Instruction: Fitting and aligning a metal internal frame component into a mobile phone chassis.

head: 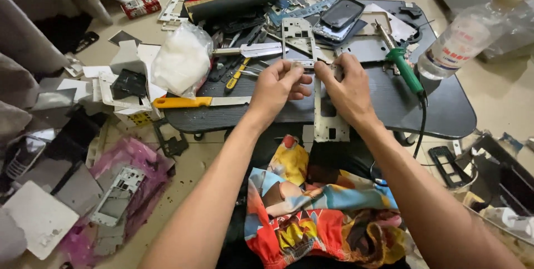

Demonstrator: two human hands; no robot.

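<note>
- the low black table (445, 108) fills the middle and upper right of the frame, littered with phone parts; everything you work on sits at its near edge.
- your left hand (278, 86) and right hand (346, 88) meet just above centre, knuckles nearly touching, both pinched on the same piece.
- that piece is a thin white phone frame (324, 121), a flat plate with cut-out windows that hangs down from your grip over the table edge toward your lap. it looks light and stiff but thin enough to bend or snap at the narrow bridges between the windows, so hold it by its solid outer rails, near the top corners where your fingers are now.
- your left hand's thumb and forefinger close on something small and pale at the frame's top edge; i cannot tell whether it is a loose part or a tab of the frame.
- your right hand grips the upper right rail, fingers curled over it.
- a green-handled soldering iron (405, 68) lies right of your right hand, well within elbow range; mind its tip.
- a yellow-handled knife (192, 101) lies left of centre, blade pointing toward your left wrist.
- a clear bag of white material (181, 60) sits upper left of the hands.
</note>
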